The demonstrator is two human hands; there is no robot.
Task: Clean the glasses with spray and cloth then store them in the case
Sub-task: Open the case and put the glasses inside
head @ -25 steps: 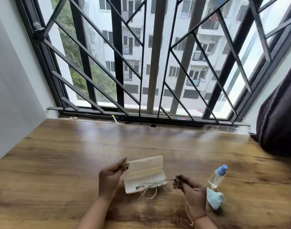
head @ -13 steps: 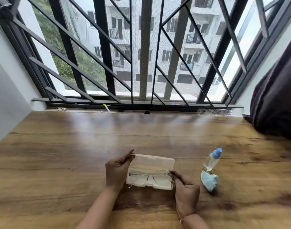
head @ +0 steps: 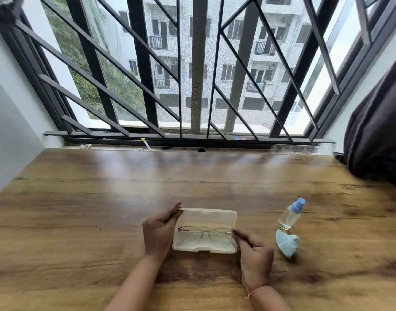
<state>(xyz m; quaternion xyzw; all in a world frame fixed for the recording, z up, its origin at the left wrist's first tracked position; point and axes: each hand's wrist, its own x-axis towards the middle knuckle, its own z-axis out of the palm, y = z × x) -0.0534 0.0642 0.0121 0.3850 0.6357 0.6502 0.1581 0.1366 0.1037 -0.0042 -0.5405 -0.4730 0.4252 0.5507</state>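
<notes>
left hand pinching the open case lid's far left corner, right hand pinching the glasses lying inside, spray bottle and cloth to the right

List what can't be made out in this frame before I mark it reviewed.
Head view:
Thin clear-framed glasses: right hinge hidden by the right hand; seated in or above the cream plastic case, unclear.
Case lid's left corner: covered by the left hand pinching it.
Clear blue-capped spray bottle: liquid level too small.
Crumpled light-blue cloth: blurred; dampness unreadable.
Dark curtain: cut off by right edge.
</notes>
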